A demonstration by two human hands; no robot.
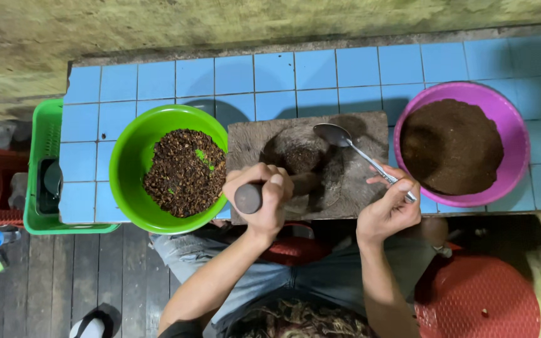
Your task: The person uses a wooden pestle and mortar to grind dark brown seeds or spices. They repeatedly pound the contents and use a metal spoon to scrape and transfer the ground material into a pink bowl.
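Note:
My left hand grips a dark stone pestle laid across a flat stone grinding slab on a blue-tiled counter. A small dark mound of ground stuff sits on the slab by the pestle's far end. My right hand holds a metal spoon by its handle, the bowl resting over the slab's upper middle. A green bowl of coarse dark brown bits stands left of the slab. A purple bowl of fine dark powder stands to the right.
The blue-tiled counter runs along a rough wall. A green plastic crate hangs at its left end, beside something red. A red plastic stool stands at lower right. Dark wooden floorboards lie below, with small items at far left.

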